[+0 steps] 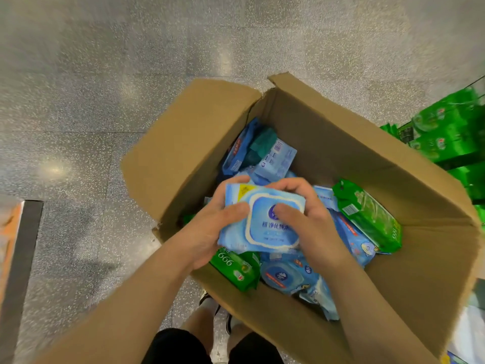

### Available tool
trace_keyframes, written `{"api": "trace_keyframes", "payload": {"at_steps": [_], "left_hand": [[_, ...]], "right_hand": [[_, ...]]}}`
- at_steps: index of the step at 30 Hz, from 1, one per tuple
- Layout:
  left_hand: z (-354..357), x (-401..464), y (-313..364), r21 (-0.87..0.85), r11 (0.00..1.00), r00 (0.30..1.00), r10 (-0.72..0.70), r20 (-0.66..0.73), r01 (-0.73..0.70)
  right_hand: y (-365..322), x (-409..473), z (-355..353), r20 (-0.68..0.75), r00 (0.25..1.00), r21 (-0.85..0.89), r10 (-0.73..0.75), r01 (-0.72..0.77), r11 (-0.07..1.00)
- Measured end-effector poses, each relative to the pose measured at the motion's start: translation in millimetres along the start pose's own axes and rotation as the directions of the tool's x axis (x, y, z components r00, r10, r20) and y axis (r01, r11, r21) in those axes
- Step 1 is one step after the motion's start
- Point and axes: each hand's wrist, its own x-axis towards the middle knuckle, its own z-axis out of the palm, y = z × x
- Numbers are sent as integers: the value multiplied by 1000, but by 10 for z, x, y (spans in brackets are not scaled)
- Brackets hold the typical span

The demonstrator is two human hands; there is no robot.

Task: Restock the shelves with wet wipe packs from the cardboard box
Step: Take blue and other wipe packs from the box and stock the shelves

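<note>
Glossy plastic wipe pack [265,219]; matt cardboard box [183,143].

Both bare forearms reach forward and down from the bottom of the view, converging toward the middle. The left hand [210,229] comes in from the lower left, palm turned inward, its thumb lying flat across the top face of a light blue wipe pack [265,222] and its fingers curled around the pack's far left edge. The right hand [312,219] comes in from the lower right, its thumb pressed on the pack's lid and its fingers hooked over the pack's far upper edge. The two hands sit close together, fingertips nearly meeting at the top of the pack, wrists roughly level, both gripping firmly
</note>
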Motion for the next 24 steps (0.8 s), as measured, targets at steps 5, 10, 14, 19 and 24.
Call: {"api": "trace_keyframes", "payload": {"at_steps": [5,10,14,19,24], "left_hand": [[-42,27,-26,-142,990,999,-28,-38,23],[-241,33,4,-170,985,994,-1,-108,-18],[-332,44,53,-130,986,992,91,-89,-103],[-399,54,27,-127,986,987,96,-127,-112],[-412,38,-23,-129,991,979,15,-203,-42]], "right_hand": [[158,356,-64,-55,998,109,39,-33,993],[704,1197,-219,-508,859,-464,-62,-212,860],[898,1660,-86,-454,888,-445,69,-293,847],[1155,1919,-36,-534,844,-455,54,-341,823],[987,1451,-288,-538,817,48,208,-216,975]]}}
